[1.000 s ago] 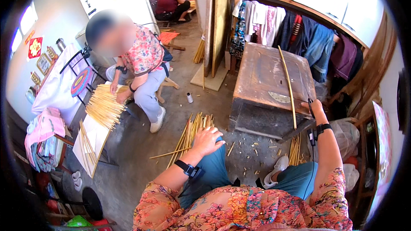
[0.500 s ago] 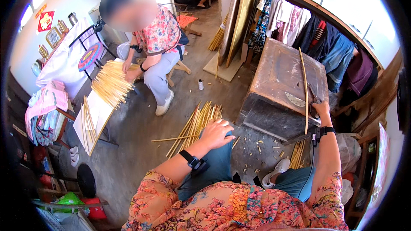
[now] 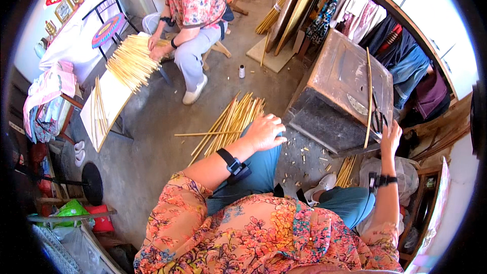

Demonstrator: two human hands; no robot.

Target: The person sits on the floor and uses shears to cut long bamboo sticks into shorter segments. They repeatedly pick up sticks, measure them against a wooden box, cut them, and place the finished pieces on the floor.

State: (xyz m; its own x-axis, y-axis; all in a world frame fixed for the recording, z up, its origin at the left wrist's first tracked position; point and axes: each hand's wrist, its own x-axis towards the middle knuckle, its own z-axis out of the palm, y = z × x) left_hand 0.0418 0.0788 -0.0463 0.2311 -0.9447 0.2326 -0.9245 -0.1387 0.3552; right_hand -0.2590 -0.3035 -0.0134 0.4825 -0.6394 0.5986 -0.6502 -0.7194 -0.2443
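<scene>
My left hand (image 3: 266, 133) rests on my left knee, palm down, its fingers loosely spread and holding nothing. Beyond that knee a pile of straw-coloured stalks (image 3: 234, 116) lies on the floor, with a single stalk crossing it. My right hand (image 3: 390, 139) is at the near right corner of a worn brown wooden cabinet (image 3: 340, 71), fingers extended. Just beside its fingertips, dark-handled scissors (image 3: 376, 120) lie on the cabinet top. A long thin stick (image 3: 369, 96) lies along that top and juts past its near edge, next to a patterned blade-like piece (image 3: 357, 106).
Across from me a seated person (image 3: 198, 20) handles a spread of stalks (image 3: 133, 63) on a white board (image 3: 109, 96). A small spool (image 3: 241, 71) stands on the floor. Cut stalk bits (image 3: 304, 160) and another stalk bundle (image 3: 346, 171) lie below the cabinet. Clothes (image 3: 355, 12) hang behind it.
My right hand has come off the scissors handles and back to the cabinet's corner. The scissors stay on the cabinet. My left hand keeps to my knee; the view has shifted.
</scene>
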